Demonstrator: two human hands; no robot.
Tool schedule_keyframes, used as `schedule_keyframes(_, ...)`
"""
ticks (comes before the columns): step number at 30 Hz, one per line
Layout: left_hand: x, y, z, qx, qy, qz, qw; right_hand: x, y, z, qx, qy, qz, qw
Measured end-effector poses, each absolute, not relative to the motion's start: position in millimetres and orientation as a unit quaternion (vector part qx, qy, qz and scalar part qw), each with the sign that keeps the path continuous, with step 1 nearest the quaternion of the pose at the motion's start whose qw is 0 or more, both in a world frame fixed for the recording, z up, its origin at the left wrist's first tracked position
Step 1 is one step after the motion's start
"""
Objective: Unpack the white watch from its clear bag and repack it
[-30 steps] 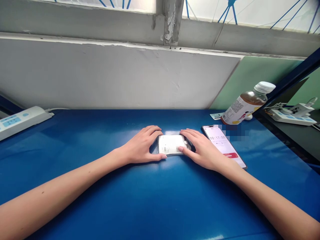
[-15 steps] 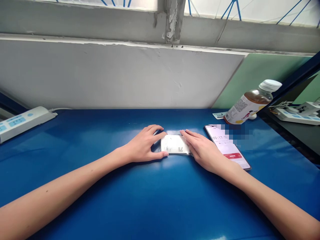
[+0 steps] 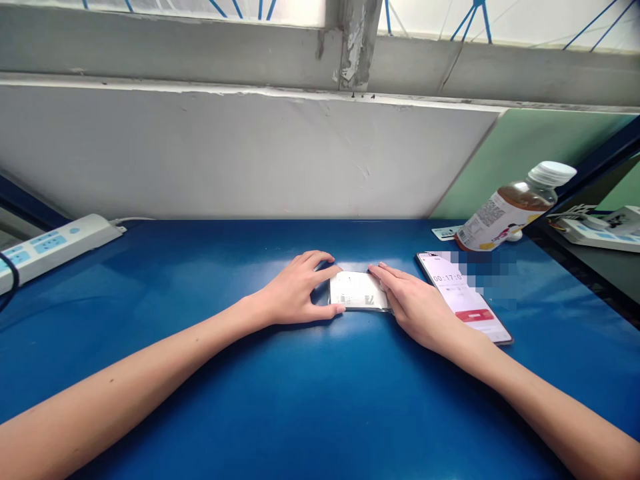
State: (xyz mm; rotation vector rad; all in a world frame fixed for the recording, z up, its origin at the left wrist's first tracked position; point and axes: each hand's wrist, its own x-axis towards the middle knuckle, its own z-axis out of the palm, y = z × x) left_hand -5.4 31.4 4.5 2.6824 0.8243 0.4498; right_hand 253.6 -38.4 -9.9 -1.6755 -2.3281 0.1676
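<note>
A flat white packet [image 3: 356, 291], printed with a barcode and a dark square mark and edged in shiny clear plastic, lies on the blue table in front of me. My left hand [image 3: 303, 290] grips its left end, thumb at the near corner and index finger at the far corner, the other fingers arched. Over the right end of the packet, my right hand [image 3: 415, 300] rests with its fingers straight and close together, pressing on it. The right thumb is hidden. A phone [image 3: 475, 303] showing a timer lies just beyond my right wrist.
Behind the phone stands a drink bottle [image 3: 510, 210] with a white cap, a small card [image 3: 445, 233] beside it. A white power strip [image 3: 63, 247] with a black cable [image 3: 15, 277] lies at the left. Another power strip [image 3: 597, 235] is at the far right. A wall [image 3: 225, 153] bounds the table's back.
The whole view has shifted slightly, so everything appears a little further right, and a black cable shows at the left edge. Hands and packet keep the same positions relative to each other.
</note>
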Motion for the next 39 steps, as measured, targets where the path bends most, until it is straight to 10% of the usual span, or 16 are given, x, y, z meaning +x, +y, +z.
schedule_keyframes(11, -7, 34, 2, 0.932, 0.281, 0.172, 0.150, 256, -38, -1, -0.541, -0.818, -0.085, 0.179)
schedule_keyframes(39, -8, 33, 0, 0.936, 0.272, 0.170, 0.144, 258, -40, 8, -0.483, -0.862, 0.008, 0.156)
